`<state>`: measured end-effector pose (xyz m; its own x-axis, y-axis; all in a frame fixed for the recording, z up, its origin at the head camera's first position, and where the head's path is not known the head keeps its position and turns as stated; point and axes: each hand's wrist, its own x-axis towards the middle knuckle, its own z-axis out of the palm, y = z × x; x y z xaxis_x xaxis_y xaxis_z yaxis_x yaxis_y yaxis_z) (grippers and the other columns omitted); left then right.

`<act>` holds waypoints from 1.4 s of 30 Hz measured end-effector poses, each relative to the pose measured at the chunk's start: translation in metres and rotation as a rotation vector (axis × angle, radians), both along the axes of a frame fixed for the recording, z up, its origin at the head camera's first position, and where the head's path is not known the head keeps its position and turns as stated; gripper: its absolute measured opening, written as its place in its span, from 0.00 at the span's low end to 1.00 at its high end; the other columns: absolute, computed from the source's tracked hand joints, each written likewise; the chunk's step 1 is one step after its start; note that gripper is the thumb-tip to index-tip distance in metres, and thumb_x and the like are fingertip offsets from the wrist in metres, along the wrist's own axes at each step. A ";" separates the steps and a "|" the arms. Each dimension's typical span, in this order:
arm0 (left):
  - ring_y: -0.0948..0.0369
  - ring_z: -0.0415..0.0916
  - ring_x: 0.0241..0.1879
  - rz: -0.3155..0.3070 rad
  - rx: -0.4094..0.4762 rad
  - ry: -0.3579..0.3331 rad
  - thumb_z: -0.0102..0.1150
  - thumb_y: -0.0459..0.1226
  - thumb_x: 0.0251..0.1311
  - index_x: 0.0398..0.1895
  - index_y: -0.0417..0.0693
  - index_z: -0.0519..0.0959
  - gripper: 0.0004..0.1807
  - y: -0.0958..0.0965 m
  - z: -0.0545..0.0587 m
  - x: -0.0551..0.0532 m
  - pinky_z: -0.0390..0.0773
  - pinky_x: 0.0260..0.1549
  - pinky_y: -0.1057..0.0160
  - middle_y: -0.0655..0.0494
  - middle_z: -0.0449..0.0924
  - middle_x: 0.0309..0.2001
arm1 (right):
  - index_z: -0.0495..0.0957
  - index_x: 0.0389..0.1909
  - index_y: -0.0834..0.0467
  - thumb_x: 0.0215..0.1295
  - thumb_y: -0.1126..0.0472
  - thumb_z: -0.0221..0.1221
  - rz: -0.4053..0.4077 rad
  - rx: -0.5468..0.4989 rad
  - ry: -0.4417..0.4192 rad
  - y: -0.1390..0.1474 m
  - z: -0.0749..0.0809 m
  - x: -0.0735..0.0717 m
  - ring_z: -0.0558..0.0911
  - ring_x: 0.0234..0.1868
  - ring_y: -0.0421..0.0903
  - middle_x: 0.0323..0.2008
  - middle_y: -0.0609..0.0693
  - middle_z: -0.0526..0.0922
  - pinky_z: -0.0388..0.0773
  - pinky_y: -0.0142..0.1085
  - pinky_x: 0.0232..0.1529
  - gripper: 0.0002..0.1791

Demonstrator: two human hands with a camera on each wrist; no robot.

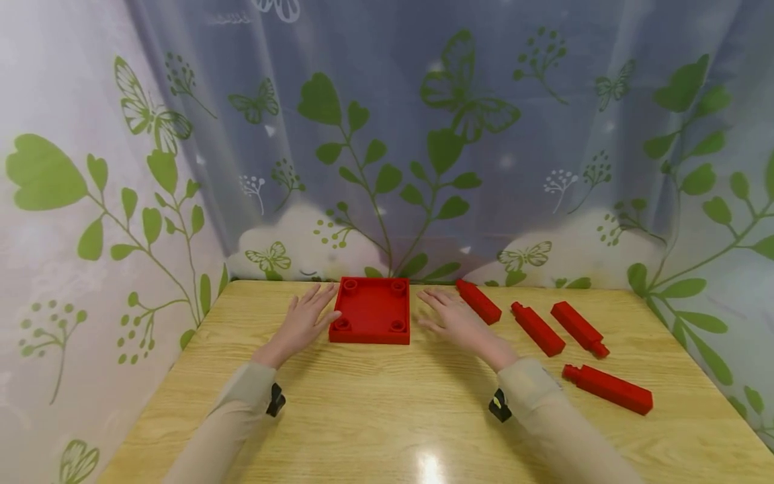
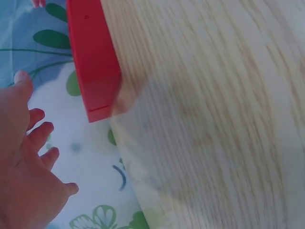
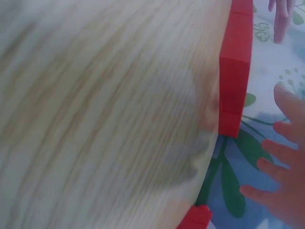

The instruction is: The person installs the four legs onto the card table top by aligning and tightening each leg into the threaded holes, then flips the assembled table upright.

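Observation:
A square red panel [image 1: 371,306] lies on the table near its far edge, its raised rim facing up and a round socket in each corner. To its left hovers my left hand [image 1: 304,319], fingers spread and the thumb right at the panel's side. My right hand [image 1: 456,323] is on the other side, fingers apart, a small gap between it and the panel. Both hands hold nothing. The wrist views show the panel's red side [image 2: 97,62] beside the left hand and its other side [image 3: 236,62] beside the right hand.
Several red square bars with narrow knobbed ends lie right of my right hand. The closest bar [image 1: 479,302] is just behind it; another bar [image 1: 607,388] lies nearer the front. A printed curtain [image 1: 375,168] hangs behind the wooden table [image 1: 375,417] and along both sides.

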<state>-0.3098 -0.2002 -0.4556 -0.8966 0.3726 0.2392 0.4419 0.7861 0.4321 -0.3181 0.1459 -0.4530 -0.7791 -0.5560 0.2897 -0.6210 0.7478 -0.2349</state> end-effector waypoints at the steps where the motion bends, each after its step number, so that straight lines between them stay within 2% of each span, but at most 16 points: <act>1: 0.38 0.47 0.77 -0.008 -0.011 -0.009 0.55 0.45 0.74 0.78 0.40 0.59 0.35 -0.001 -0.001 -0.001 0.42 0.67 0.24 0.41 0.58 0.77 | 0.66 0.74 0.63 0.72 0.51 0.61 0.008 0.007 -0.015 -0.002 -0.001 -0.001 0.66 0.72 0.66 0.71 0.65 0.69 0.66 0.64 0.66 0.35; 5: 0.36 0.47 0.77 -0.032 -0.071 -0.046 0.52 0.46 0.75 0.78 0.37 0.58 0.36 -0.002 -0.004 -0.002 0.44 0.66 0.23 0.39 0.56 0.77 | 0.64 0.75 0.64 0.74 0.50 0.59 0.026 0.030 -0.074 -0.010 -0.004 -0.004 0.63 0.74 0.66 0.72 0.64 0.67 0.64 0.65 0.67 0.35; 12: 0.37 0.44 0.78 -0.028 -0.104 -0.131 0.50 0.44 0.76 0.79 0.39 0.56 0.34 -0.005 -0.005 -0.001 0.42 0.67 0.24 0.41 0.54 0.79 | 0.61 0.76 0.64 0.75 0.47 0.55 0.051 0.084 -0.160 -0.023 -0.012 -0.007 0.56 0.77 0.64 0.76 0.63 0.60 0.59 0.68 0.68 0.37; 19: 0.39 0.42 0.79 -0.047 -0.153 -0.204 0.47 0.47 0.78 0.80 0.40 0.55 0.35 -0.004 -0.008 -0.004 0.41 0.68 0.25 0.43 0.51 0.80 | 0.55 0.79 0.62 0.78 0.45 0.51 0.034 0.142 -0.234 -0.031 -0.011 -0.004 0.51 0.79 0.61 0.79 0.60 0.53 0.53 0.69 0.70 0.38; 24: 0.39 0.41 0.79 -0.055 -0.186 -0.203 0.48 0.47 0.78 0.79 0.40 0.56 0.34 -0.005 -0.010 -0.004 0.41 0.68 0.25 0.44 0.52 0.80 | 0.53 0.80 0.61 0.79 0.45 0.49 0.020 0.171 -0.258 -0.032 -0.012 -0.003 0.49 0.80 0.59 0.80 0.58 0.50 0.51 0.69 0.70 0.38; 32: 0.38 0.42 0.78 -0.065 -0.181 -0.172 0.49 0.45 0.77 0.78 0.38 0.58 0.33 -0.003 -0.007 0.001 0.41 0.67 0.24 0.42 0.54 0.79 | 0.51 0.80 0.60 0.80 0.45 0.46 0.005 0.197 -0.288 -0.033 -0.011 -0.003 0.47 0.81 0.56 0.81 0.56 0.47 0.50 0.68 0.71 0.37; 37: 0.38 0.42 0.78 -0.063 -0.194 -0.168 0.50 0.46 0.76 0.78 0.38 0.59 0.34 0.000 -0.005 0.006 0.41 0.67 0.24 0.43 0.55 0.78 | 0.51 0.80 0.61 0.80 0.46 0.46 0.007 0.201 -0.298 -0.030 -0.010 0.000 0.47 0.81 0.56 0.81 0.57 0.47 0.49 0.69 0.72 0.37; 42: 0.39 0.43 0.78 -0.060 -0.213 -0.160 0.50 0.47 0.76 0.78 0.39 0.60 0.34 0.003 -0.008 0.006 0.42 0.67 0.24 0.43 0.55 0.78 | 0.51 0.80 0.61 0.80 0.46 0.46 0.012 0.204 -0.292 -0.026 -0.011 0.005 0.47 0.81 0.57 0.81 0.57 0.47 0.48 0.69 0.72 0.37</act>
